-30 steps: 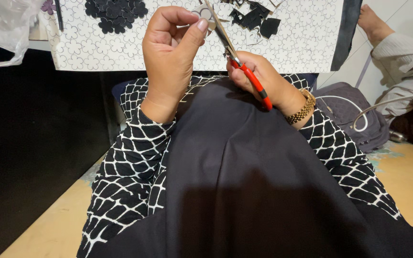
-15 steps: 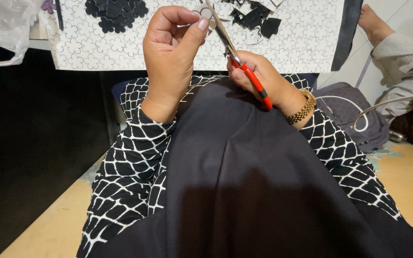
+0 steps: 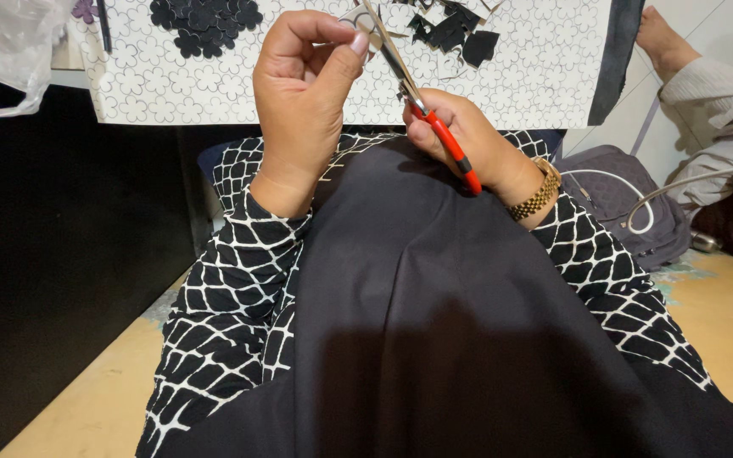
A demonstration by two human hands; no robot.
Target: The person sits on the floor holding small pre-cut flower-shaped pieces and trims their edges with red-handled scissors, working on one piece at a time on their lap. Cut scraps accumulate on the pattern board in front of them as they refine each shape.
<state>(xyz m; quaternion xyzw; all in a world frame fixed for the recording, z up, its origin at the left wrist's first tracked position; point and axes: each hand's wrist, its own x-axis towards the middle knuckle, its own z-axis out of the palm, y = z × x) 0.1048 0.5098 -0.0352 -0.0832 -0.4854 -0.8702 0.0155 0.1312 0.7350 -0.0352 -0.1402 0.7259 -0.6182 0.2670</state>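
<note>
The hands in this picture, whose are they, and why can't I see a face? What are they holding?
The camera sits on the person's head and looks down, so you see what that person sees: their own two hands and their lap, never their face. The left hand pinches a small pale piece with its fingers. The right hand, with a gold watch on its wrist, holds scissors with red handles, and the blades reach up to that piece. In front lies a white board printed with flower outlines. On it rest black flower shapes and black scraps. A grey bag lies on the floor at the right, and above it another person's foot shows.
</note>
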